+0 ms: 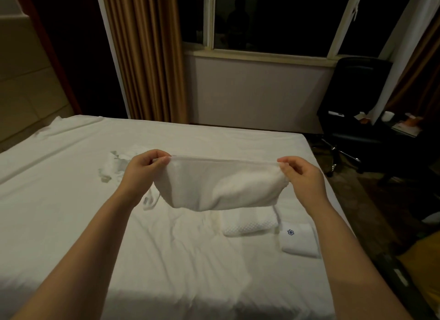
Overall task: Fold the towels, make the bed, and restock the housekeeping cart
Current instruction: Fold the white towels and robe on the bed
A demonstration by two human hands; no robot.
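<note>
Both hands are raised over the bed, each pinching a top corner of a white towel between thumb and fingers: the left hand at the left corner, the right hand at the right. The towel hangs between them, clear of the sheet. Its top edge is pulled taut and its long axis runs left to right across the person's front. It looks doubled, with a rounded fold along the bottom, though the dim light makes the layers hard to count. Neither hand is plainly nearer the body; the left sits a shade higher in the view.

I judge that the coming move turns on that crosswise lie. Either the hands meet to halve the towel, or it goes down flat on the bed straight below.

Under its lower right edge lie two folded pieces: a waffle-weave towel and, just beside it to the right, a logo towel with a blue mark. The hanging towel hides the far edge of the first.

Beyond the left hand a crumpled cloth lies on the sheet, partly covered by that hand. A white strip shows under the wrist, and I cannot tell if it is the same piece.

Farther off stand a brown curtain, a dark window and, to the right, a black office chair. No housekeeping cart is in view.
</note>
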